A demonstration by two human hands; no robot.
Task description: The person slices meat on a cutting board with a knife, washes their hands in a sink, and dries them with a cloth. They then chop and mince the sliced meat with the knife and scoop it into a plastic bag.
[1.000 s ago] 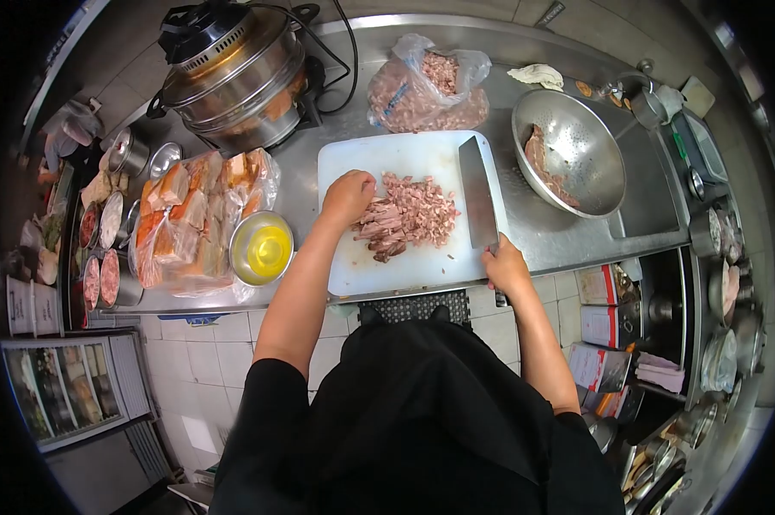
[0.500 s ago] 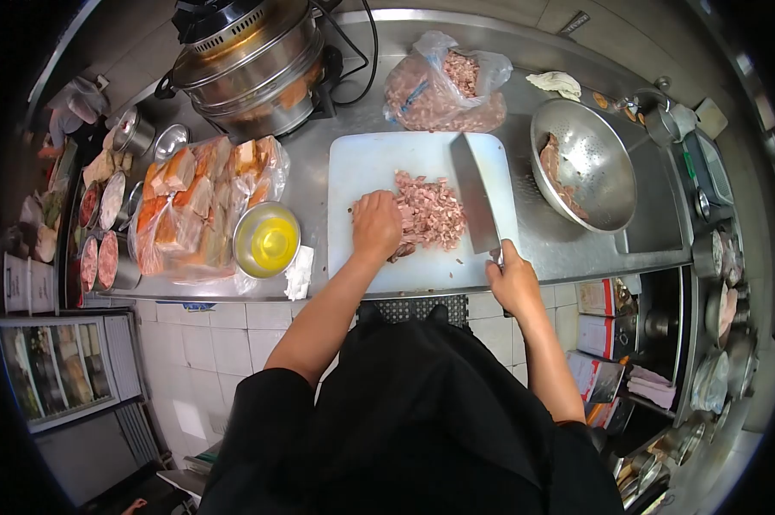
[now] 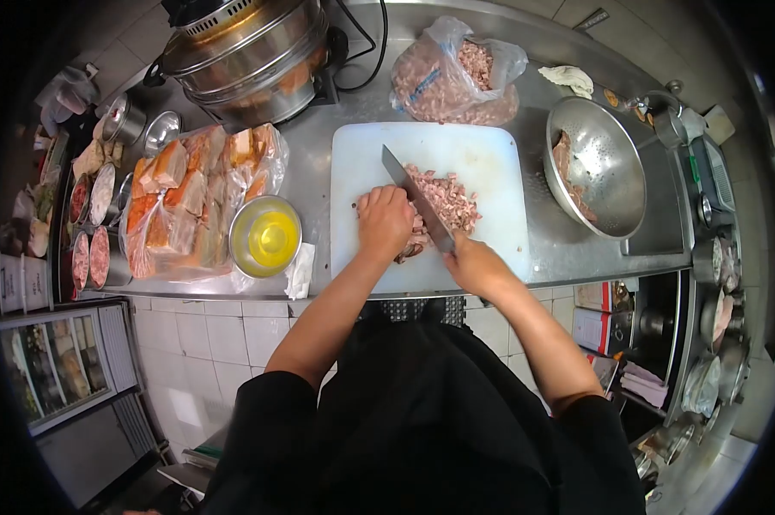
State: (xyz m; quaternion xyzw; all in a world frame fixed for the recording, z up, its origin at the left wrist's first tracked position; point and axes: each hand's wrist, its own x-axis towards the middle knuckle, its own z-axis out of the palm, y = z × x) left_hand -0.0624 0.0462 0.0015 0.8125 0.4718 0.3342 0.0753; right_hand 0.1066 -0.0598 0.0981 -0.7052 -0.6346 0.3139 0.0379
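My right hand (image 3: 482,268) grips the handle of a cleaver (image 3: 420,200). Its broad blade slants across the white cutting board (image 3: 361,154), close beside the fingers of my left hand (image 3: 385,220). Those fingers are curled down over a piece of meat, which is mostly hidden beneath them. Small diced bits of meat (image 3: 452,202) lie heaped on the board to the right of the blade. Behind the board sits a clear plastic bag (image 3: 456,81) filled with more diced meat.
To the left are large meat blocks in plastic (image 3: 177,202) and a metal bowl of yellow liquid (image 3: 273,240). A metal colander (image 3: 606,172) holding meat strips stands right of the board. A big steel cooker (image 3: 241,69) with a cord is at the back left.
My right hand has swung the cleaver leftward, from the board's right side over to the meat by my left hand. My left hand stays on the meat.
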